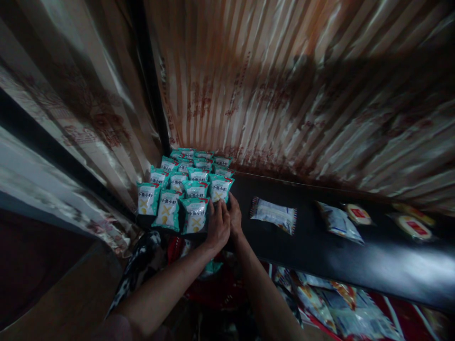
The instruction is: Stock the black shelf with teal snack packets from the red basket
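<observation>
Small teal-and-white snack bags stand in close rows at the left end of a black shelf (280, 251). Both hands are at the front right of these rows, on one snack bag (220, 186) that stands upright. My left hand (218, 225) has its fingers closed together at the bag's lower edge. Against the same bag's lower right corner, my right hand (234, 215) is closed too, its thumb side next to the left hand. The fingertips are partly hidden. Just left of my left hand is another teal snack bag (195, 215) in the front row.
Right along the shelf lie a white-and-blue packet (273, 215), another silvery packet (339, 222) and round red-labelled packs (414, 227). Below the shelf edge sit a red basket (216, 293) and more packaged snacks (362, 312). Pleated, patterned sheeting (284, 94) hangs behind.
</observation>
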The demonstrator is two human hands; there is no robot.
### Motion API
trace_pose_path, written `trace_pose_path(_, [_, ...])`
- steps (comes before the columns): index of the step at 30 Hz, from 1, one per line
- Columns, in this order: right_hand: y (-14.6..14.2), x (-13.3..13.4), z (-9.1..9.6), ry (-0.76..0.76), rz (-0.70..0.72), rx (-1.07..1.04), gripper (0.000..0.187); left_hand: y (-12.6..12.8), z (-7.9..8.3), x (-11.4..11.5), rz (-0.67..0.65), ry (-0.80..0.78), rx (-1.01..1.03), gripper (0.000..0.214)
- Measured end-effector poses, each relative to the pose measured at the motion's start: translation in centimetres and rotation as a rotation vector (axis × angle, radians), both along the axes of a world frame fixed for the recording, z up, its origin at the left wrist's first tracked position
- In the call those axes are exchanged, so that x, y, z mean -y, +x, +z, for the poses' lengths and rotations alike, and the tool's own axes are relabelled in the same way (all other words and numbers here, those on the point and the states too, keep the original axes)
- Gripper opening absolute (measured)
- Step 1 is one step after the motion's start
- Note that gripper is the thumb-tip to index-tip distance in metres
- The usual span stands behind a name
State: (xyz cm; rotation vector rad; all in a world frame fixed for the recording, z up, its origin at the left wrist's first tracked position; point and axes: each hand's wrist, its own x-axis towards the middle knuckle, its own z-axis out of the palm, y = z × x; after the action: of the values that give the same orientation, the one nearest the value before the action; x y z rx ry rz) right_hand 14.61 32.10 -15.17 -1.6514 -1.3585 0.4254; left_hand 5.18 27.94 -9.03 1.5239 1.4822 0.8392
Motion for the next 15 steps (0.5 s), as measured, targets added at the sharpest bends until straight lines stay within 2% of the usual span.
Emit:
trace_pose_path(6, [-0.30, 0.05, 0.33, -0.013, 0.033, -0.007, 0.049, -0.06, -0.19, -0.10, 0.002, 0.008, 0.011, 0.051])
trace_pose_path(15, [-0.64, 0.44, 1.02, 0.002, 0.004, -0.023, 0.055, -0.20, -0.48, 0.22, -0.008, 0.025, -0.012, 0.054])
